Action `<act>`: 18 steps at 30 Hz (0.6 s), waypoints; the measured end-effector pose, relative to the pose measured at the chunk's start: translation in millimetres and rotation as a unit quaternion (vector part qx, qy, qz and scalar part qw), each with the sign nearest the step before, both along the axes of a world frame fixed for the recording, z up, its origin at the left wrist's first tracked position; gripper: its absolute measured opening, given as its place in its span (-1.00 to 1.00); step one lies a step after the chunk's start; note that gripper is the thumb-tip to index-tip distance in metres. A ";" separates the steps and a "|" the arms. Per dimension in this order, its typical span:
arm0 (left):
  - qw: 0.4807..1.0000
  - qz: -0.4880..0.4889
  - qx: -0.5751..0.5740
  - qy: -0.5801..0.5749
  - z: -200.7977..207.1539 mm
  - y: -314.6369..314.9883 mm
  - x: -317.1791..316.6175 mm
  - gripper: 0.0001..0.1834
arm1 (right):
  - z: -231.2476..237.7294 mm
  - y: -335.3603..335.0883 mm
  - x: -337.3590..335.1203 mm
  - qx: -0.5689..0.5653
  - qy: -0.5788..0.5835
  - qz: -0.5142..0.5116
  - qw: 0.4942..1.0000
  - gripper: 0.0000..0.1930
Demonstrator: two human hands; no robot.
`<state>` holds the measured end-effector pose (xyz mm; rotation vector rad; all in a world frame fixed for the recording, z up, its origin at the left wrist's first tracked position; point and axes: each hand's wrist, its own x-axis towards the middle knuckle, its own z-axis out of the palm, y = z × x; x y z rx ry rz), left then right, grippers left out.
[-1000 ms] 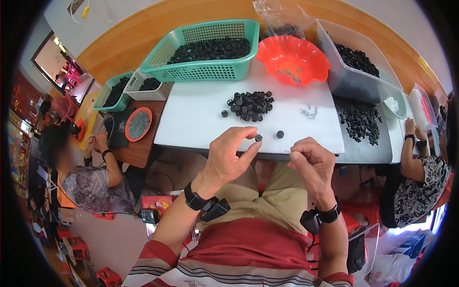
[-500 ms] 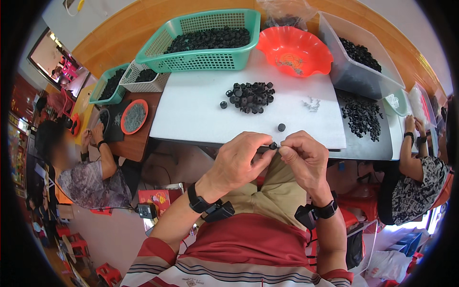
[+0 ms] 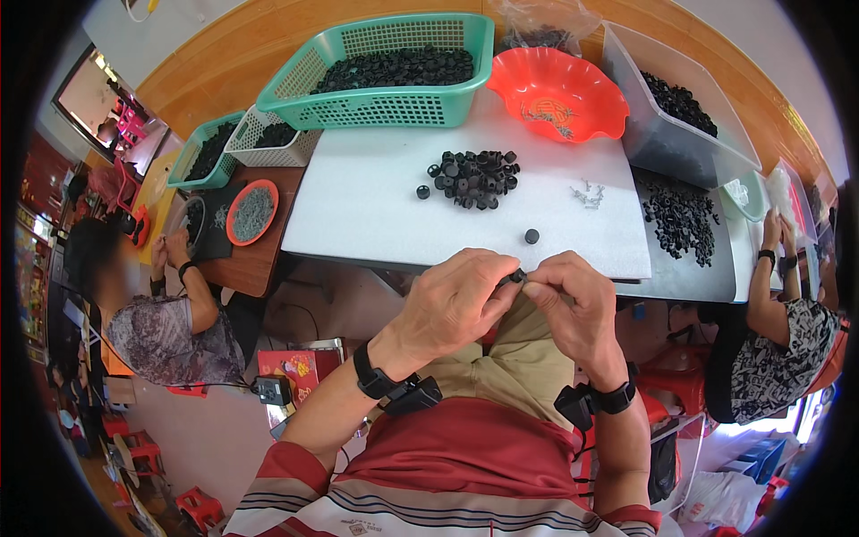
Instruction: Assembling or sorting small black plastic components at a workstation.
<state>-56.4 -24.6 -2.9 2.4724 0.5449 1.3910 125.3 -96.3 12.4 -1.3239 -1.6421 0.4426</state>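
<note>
In front of me at the table's near edge, my left hand (image 3: 447,300) is closed, pinching a small black plastic part (image 3: 514,277) between thumb and fingers. The fingertips of my right hand (image 3: 577,300) are pressed together right beside that part; whatever they hold is too small to make out. A round black knob (image 3: 531,236) lies on the white foam sheet (image 3: 367,206) just beyond my hands. Farther back sits a pile of similar black knobs (image 3: 476,179), with one lone knob (image 3: 423,191) at its left. Small grey metal pieces (image 3: 588,194) are scattered at the right.
Behind the sheet stand a green basket (image 3: 385,113) of black parts, a red scalloped bowl (image 3: 595,121) and a clear bin (image 3: 689,157). More black parts (image 3: 676,219) lie on a dark surface at right. One co-worker (image 3: 170,322) sits at left, another (image 3: 769,340) at right.
The black part in my left fingers has tilted, and my fingertips have shifted slightly around it. The whole view has moved a little; the piles on the table look the same.
</note>
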 end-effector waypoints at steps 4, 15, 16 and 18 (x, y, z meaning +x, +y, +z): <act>1.000 0.000 0.003 0.000 -0.4 -0.8 0.0 -0.54 | 2.6 -1.9 -0.9 0.005 -0.010 0.001 1.000 -0.90; 1.000 -0.015 0.009 -0.005 -2.1 -4.7 0.6 -0.58 | 1.8 -0.5 2.4 -0.048 0.032 0.028 0.998 -0.88; 0.999 -0.015 -0.035 -0.004 -0.5 -6.3 -0.1 -0.57 | -0.6 -0.5 3.1 -0.047 0.032 0.027 0.998 -0.88; 0.997 -0.015 -0.078 -0.003 4.4 -9.2 -1.3 -0.56 | -6.7 -1.2 3.7 -0.055 0.135 0.038 0.989 -0.87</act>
